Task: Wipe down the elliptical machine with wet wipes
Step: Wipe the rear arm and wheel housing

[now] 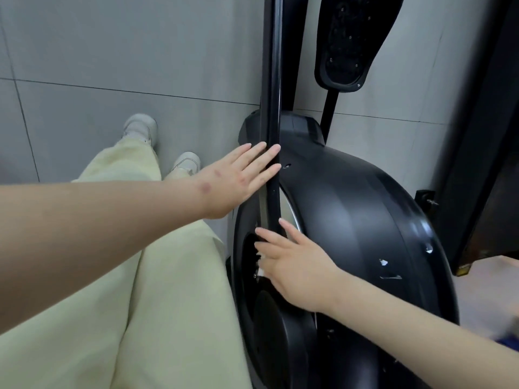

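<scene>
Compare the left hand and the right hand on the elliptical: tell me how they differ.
The left hand lies farther up the black bar; the right hand sits lower, by the wheel housing. The left hand's fingers point right across the bar; the right hand's point up-left. A white scrap, perhaps a wipe, shows under the right hand, none under the left hand. Both have straight fingers touching the bar.

Left hand (236, 175) outstretched, flat; right hand (292, 265) likewise (both palm-down).
</scene>
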